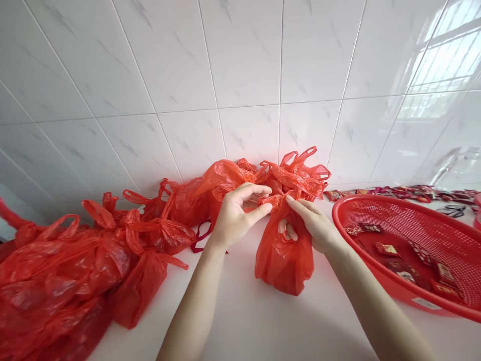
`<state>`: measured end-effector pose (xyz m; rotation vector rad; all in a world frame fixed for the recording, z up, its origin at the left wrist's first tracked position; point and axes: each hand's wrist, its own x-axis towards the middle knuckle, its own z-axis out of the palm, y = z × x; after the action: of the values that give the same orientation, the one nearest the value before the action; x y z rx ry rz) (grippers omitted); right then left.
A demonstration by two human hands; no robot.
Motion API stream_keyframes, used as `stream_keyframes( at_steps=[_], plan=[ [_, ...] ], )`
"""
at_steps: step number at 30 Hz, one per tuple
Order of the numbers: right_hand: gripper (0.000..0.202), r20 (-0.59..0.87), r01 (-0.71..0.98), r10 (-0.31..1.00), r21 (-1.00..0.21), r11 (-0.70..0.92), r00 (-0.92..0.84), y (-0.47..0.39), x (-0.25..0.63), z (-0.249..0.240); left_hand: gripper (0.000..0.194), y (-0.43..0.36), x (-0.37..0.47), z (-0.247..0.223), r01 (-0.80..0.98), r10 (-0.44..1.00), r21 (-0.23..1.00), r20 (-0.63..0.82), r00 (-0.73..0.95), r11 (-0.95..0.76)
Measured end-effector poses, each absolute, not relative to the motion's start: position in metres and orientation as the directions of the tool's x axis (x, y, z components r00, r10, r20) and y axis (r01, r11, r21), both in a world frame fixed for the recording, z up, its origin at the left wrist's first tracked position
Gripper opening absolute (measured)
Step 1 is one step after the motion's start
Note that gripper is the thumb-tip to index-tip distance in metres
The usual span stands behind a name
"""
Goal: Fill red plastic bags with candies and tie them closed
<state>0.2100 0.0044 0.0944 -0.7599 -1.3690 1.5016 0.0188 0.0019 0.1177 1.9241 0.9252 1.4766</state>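
Okay, tiled wall (248,55) across the top backs a bag heap (67,271), lower left to centre, likely parked out of the way. Mesh basket (398,213), right edge, presumably within reach. Held bag (281,265) at centre: right hand (317,225) pinches its neck, likely keeping it gathered. Left hand (233,216) half open at bag top; can't tell if gripping. Packets (387,249) sit in the basket, walls containing them.

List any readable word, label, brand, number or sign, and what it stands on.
Nothing can be read.
White rectangular sticker on the red perforated plastic basket: too blurred.
Small red packets inside it and by the white tiled wall: too small.
Translucent red plastic bag in the right hand: no readable print.
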Motion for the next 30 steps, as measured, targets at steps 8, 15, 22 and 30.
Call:
stream_keyframes(
  at_steps=[8,15,22,30],
  plan=[
    [0.037,0.047,-0.353,0.908,-0.929,-0.114,-0.417,0.013,0.220,0.095,0.017,-0.007,0.020,0.120,0.246,0.663,0.640,0.567,0.489,-0.728],
    [0.038,0.046,-0.312,0.897,-0.944,-0.104,-0.439,0.013,0.227,0.098,0.034,-0.011,0.017,0.117,0.392,0.681,0.584,0.431,0.592,-0.711],
    [0.036,0.047,-0.309,0.891,-0.945,-0.107,-0.453,0.014,0.231,0.099,0.019,-0.012,0.016,0.122,0.307,0.668,0.667,0.387,0.636,-0.679],
    [0.041,0.149,-0.247,0.908,-0.968,0.053,-0.391,0.002,0.227,0.107,0.047,0.015,0.030,0.109,-0.011,0.865,0.920,0.373,0.335,-0.392]
  ],
)
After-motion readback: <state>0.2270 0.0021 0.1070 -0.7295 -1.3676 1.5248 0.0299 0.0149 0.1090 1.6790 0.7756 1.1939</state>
